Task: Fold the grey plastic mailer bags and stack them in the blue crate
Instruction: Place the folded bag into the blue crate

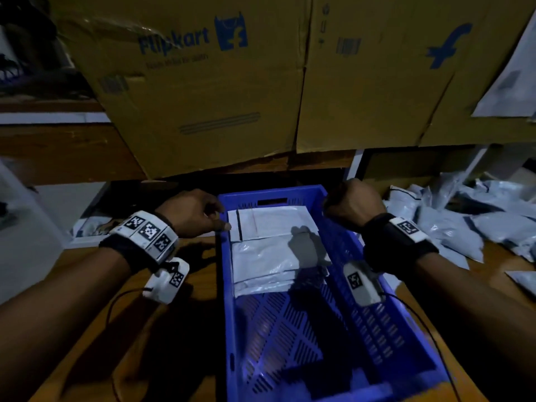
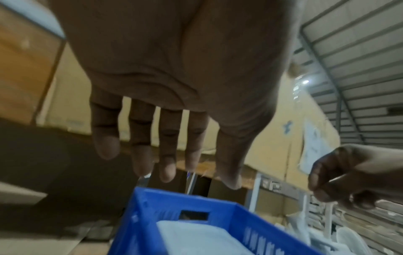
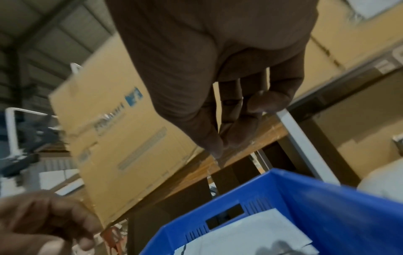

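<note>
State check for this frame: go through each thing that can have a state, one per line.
Left hand: fingers straight, holding nothing, by the crate's left rim.
Right hand: fingers loosely curled, holding nothing, above the crate's right rim.
Crate: far end filled, near end bare.
Folded bags: stacked flat in the crate.
Loose bags: unfolded, piled right of the crate.
Boxes: closed.

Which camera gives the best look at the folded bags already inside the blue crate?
The head view: it looks down into the blue crate and shows the whole stack of folded bags at its far end. The left wrist view catches only a blurred pale top, and the right wrist view only one corner.
</note>
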A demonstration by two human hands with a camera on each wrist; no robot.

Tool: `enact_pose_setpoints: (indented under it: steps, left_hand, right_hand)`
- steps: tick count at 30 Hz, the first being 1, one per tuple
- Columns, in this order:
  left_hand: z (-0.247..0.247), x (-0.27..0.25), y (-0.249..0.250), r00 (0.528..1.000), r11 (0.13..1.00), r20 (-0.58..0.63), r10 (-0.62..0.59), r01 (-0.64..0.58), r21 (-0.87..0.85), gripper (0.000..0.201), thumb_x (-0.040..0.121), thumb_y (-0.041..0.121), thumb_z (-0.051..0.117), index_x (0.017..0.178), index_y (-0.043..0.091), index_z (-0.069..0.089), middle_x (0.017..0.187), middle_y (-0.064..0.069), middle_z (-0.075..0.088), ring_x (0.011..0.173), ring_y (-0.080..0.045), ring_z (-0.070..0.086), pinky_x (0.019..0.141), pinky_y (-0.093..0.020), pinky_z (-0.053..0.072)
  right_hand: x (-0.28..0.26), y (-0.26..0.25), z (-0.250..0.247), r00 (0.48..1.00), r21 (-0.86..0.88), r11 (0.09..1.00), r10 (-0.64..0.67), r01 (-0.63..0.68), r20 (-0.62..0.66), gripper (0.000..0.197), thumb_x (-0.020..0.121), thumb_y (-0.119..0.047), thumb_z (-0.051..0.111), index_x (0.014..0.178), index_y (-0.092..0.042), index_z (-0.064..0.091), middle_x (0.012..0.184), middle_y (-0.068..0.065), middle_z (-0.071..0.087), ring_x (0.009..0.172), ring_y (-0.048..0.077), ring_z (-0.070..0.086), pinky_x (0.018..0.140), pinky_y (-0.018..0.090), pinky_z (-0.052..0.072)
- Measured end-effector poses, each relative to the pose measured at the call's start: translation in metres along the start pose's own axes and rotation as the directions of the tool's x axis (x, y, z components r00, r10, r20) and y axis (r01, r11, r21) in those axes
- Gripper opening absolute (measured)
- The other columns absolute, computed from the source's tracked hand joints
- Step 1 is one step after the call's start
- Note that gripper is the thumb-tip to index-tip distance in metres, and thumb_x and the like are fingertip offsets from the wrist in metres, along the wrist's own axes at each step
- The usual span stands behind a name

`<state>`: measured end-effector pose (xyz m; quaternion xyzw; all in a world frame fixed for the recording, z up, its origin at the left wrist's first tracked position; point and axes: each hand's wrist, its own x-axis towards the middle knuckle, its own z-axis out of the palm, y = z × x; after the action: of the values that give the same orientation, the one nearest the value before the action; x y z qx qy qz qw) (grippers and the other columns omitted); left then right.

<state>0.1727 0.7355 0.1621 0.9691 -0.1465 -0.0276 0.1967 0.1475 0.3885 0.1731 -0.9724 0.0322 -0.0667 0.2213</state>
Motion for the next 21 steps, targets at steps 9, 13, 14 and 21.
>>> enact_pose_setpoints:
  steps: [9,13,14,21]
  left_hand:
    - [-0.012,-0.115,0.151,0.984,0.999,-0.179,0.011,-0.002,0.052,0.046,0.074,0.066,0.077,0.103,0.030,0.075,0.088,0.014,0.074,0.085,-0.008,0.069,0.081,-0.038,0.057]
    - [0.031,-0.156,0.256,0.979,0.991,-0.195,0.050,-0.073,-0.113,0.039,0.074,0.059,0.081,0.098,0.028,0.076,0.078,0.015,0.075,0.074,-0.003,0.070,0.076,-0.030,0.056]
    - [0.045,-0.160,0.281,0.980,0.986,-0.189,0.061,-0.088,-0.140,0.039,0.073,0.058,0.082,0.096,0.028,0.076,0.076,0.015,0.075,0.070,0.000,0.069,0.073,-0.028,0.054]
    - [0.157,-0.137,0.399,0.965,0.914,-0.231,0.121,-0.199,-0.353,0.050,0.067,0.065,0.080,0.094,0.022,0.080,0.080,0.010,0.076,0.078,-0.004,0.072,0.078,-0.038,0.060]
  right_hand:
    - [-0.121,0.092,-0.072,0.989,0.132,0.985,-0.097,0.111,-0.109,0.023,0.074,-0.026,0.075,0.054,-0.024,0.064,0.057,-0.003,0.066,0.061,0.020,0.064,0.056,0.028,0.044]
    - [-0.196,0.177,-0.105,0.994,0.161,0.984,-0.058,0.072,-0.089,0.015,0.077,-0.027,0.075,0.065,-0.017,0.072,0.061,0.004,0.069,0.063,0.024,0.067,0.058,0.041,0.057]
    - [-0.211,0.198,-0.112,0.996,0.160,0.986,-0.039,0.052,-0.085,0.016,0.077,-0.026,0.076,0.067,-0.015,0.073,0.062,0.004,0.070,0.063,0.022,0.067,0.058,0.040,0.057]
    - [-0.268,0.316,-0.132,0.992,0.158,0.987,-0.003,0.024,-0.129,0.030,0.084,-0.031,0.072,0.065,-0.008,0.065,0.063,0.010,0.065,0.065,0.025,0.065,0.062,0.043,0.054]
